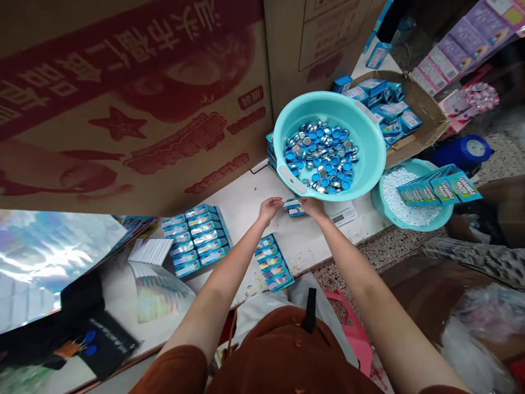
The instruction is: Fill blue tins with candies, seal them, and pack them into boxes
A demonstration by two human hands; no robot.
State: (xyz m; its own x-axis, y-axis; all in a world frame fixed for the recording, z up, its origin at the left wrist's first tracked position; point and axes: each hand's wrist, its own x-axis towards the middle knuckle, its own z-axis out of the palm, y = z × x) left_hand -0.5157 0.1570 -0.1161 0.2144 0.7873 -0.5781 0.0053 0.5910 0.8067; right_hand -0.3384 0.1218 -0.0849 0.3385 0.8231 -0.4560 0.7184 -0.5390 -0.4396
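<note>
My left hand (pixel 269 210) is closed in a pinch on one end of a thin pale strip (pixel 292 203). The strip reaches across to my right hand (pixel 313 207), whose fingers are closed at its other end. What the strip is cannot be made out. Just below it, between my hands, is a small blue box (pixel 296 211), partly covered by the right fingers. Both hands are just in front of a large turquoise basin (pixel 371 164) holding many blue and silver round tins (pixel 322 156). A white scale (pixel 345 213) lies beside my right wrist.
Blue boxes stand in rows (pixel 199 241) at left, with another group (pixel 274 262) near the table edge. Large cartons (pixel 172 104) wall off the back. At right, a smaller basin (pixel 445 214) holds white pellets and blue boxes, below an open carton (pixel 430 117) of boxes.
</note>
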